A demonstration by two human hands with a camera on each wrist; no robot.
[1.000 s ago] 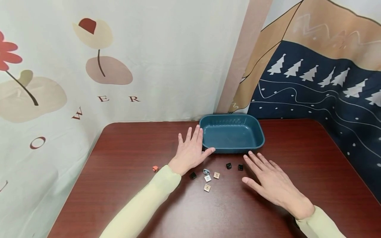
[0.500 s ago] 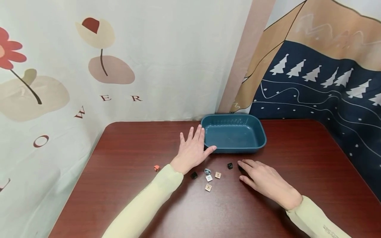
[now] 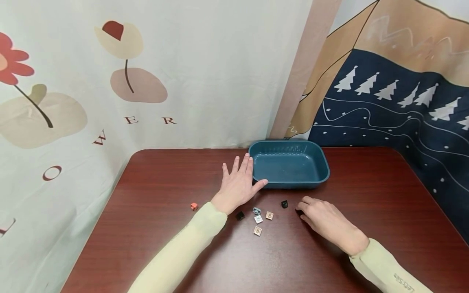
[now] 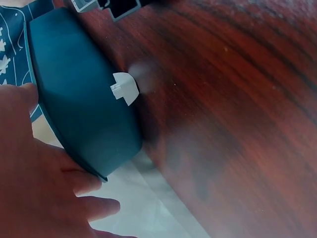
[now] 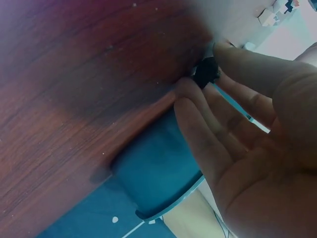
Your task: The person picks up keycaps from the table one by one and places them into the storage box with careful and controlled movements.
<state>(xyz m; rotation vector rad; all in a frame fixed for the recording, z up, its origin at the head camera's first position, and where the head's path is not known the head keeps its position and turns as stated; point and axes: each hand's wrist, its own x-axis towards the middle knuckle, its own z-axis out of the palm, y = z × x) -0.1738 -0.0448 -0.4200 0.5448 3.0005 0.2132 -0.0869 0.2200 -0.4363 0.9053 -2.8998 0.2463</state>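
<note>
My left hand (image 3: 236, 187) lies with fingers spread against the left side of a teal plastic basin (image 3: 289, 185); in the left wrist view its fingertips are at the rim. To the right, my right hand (image 3: 327, 221) is low over the table. Its thumb and fingers pinch a small black keycap (image 5: 205, 72), which the hand hides in the head view. Between the hands lie a black keycap (image 3: 284, 204), a beige keycap (image 3: 269, 215), a white keycap (image 3: 258, 219), a grey-blue keycap (image 3: 257, 211) and another beige keycap (image 3: 257, 231).
One more black keycap (image 3: 239, 215) is beside the left wrist. An orange keycap (image 3: 194, 206) lies left of the left forearm. The reddish-brown table (image 3: 161, 175) meets a printed curtain (image 3: 205, 81) at its back edge.
My right hand has moved left and down to the table, and its straight fingers have curled round the rightmost black keycap. The left hand keeps its place at the basin.
</note>
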